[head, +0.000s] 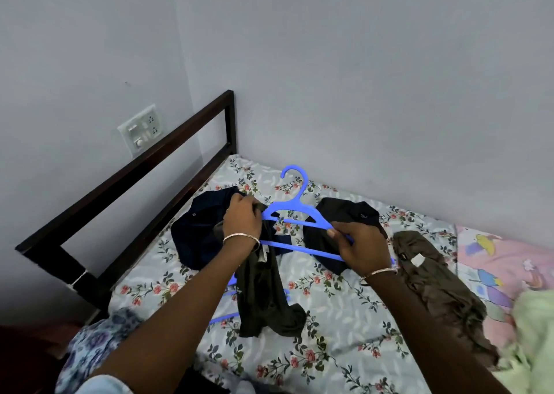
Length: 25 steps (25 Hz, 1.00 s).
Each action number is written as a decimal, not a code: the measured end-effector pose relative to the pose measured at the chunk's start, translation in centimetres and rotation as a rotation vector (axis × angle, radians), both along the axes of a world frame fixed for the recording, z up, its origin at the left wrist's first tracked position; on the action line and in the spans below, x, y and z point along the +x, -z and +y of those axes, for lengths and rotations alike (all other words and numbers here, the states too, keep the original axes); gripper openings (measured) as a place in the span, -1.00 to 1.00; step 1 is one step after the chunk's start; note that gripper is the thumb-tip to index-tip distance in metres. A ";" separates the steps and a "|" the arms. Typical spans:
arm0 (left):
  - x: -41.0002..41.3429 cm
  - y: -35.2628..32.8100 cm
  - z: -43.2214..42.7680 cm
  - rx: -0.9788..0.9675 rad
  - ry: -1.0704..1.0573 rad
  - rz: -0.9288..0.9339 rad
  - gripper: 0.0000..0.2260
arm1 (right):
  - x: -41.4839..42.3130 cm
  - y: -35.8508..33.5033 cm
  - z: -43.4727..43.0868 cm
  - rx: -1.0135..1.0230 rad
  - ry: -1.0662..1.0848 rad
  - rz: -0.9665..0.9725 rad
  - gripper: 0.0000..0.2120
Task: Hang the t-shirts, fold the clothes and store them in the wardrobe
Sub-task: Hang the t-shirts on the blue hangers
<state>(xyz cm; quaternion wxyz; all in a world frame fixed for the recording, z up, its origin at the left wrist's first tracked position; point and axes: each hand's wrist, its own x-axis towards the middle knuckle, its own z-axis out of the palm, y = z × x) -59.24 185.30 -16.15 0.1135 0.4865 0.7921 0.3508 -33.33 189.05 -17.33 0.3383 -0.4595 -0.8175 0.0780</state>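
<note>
Holding: my left hand (242,218) is closed on a dark olive t-shirt (265,291) at the blue hanger (295,213), centre of the frame.
Right hand (361,248): clamped on the hanger's right arm.
T-shirt: hangs down onto the floral bedsheet (329,318).
Other clothes: navy garment (199,228) centre left, brown garment (434,276) right.
</note>
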 end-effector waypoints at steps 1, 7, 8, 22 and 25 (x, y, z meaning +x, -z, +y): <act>0.7 -1.0 0.3 0.022 0.012 -0.012 -0.87 | -0.3 -0.2 -0.4 0.003 -0.001 -0.001 -0.68; 4.3 -7.0 0.9 0.132 0.110 -0.053 -0.86 | -1.8 -1.4 -1.8 -0.048 -0.011 0.108 -0.71; 4.6 -8.0 0.8 0.147 0.118 -0.059 -0.85 | -1.7 -1.8 -1.8 -0.067 -0.013 0.144 -0.73; 0.5 -14.2 -0.4 -0.158 0.468 0.503 -0.73 | 1.8 -4.7 -0.1 -0.272 -0.121 0.566 -0.89; -0.3 -13.9 -0.3 -0.109 0.512 0.354 -0.63 | 1.5 -5.6 0.2 -0.197 -0.069 0.493 -0.83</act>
